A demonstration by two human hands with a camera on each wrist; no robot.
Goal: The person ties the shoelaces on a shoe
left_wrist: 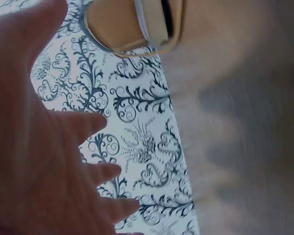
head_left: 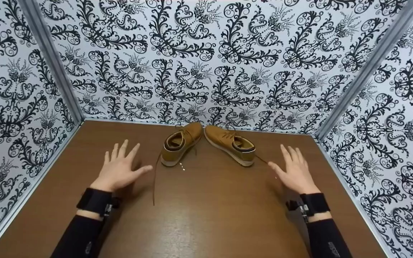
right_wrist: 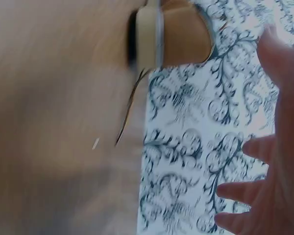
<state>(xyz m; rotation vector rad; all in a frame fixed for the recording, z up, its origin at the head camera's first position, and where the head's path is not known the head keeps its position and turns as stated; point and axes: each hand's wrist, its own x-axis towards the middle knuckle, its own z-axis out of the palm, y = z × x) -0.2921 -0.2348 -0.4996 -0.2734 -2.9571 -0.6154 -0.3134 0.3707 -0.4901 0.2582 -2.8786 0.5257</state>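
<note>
Two tan lace-up shoes stand on the brown table near the back wall, toes close together and heels angled apart. Beside the left shoe (head_left: 172, 152), a long brown lace (head_left: 154, 182) trails toward the front. Another lace (right_wrist: 127, 112) runs out from behind the right shoe (head_left: 224, 141) toward the right hand. My left hand (head_left: 120, 168) is spread above the table, left of the left shoe, holding nothing. On the other side, my right hand (head_left: 294, 170) has its fingers extended, its thumb tip near the lace end; whether they touch I cannot tell.
Patterned black-and-white walls (head_left: 199, 64) enclose the brown table (head_left: 199, 215) at the back and both sides. Small white specks (head_left: 182, 166) lie by the left shoe's heel. A black band with a small camera sits on each wrist.
</note>
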